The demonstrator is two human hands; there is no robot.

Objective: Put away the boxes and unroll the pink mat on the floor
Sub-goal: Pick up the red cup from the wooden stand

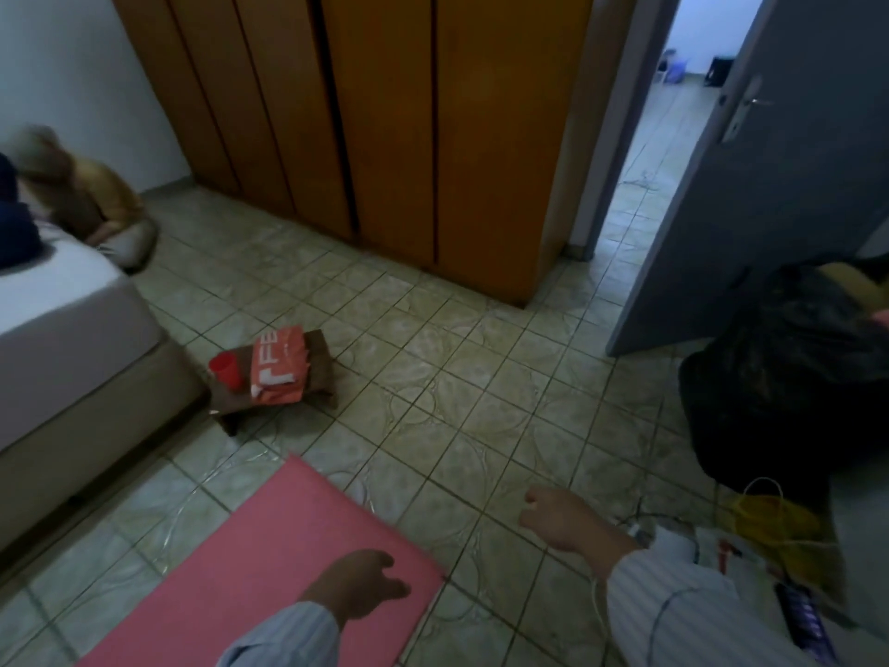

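- Pink mat (pixel 269 560) lies flat on the tiled floor (pixel 457 377) at lower left, its far corner pointing toward a low brown stand (pixel 317 377); the part in view looks unrolled, the rest runs out of frame.
- Left hand (pixel 361 584) hovers over the mat's right edge, fingers loosely curled, its grip holding nothing.
- Right hand (pixel 553 517) hangs above bare tiles, fingers curled in; no object shows in that grip.
- Risk: the stand carries a red cup (pixel 225 370) and an orange packet (pixel 279 373); sliding the mat forward could knock it and tip the cup.
- Risk: cords and a yellow-handled bag (pixel 769 522) lie just beside the right arm; a sweep could snag them.
- Risk: the tiles look slick, so the mat may skate when pushed.
- No boxes are clearly visible; I cannot tell whether they are put away.
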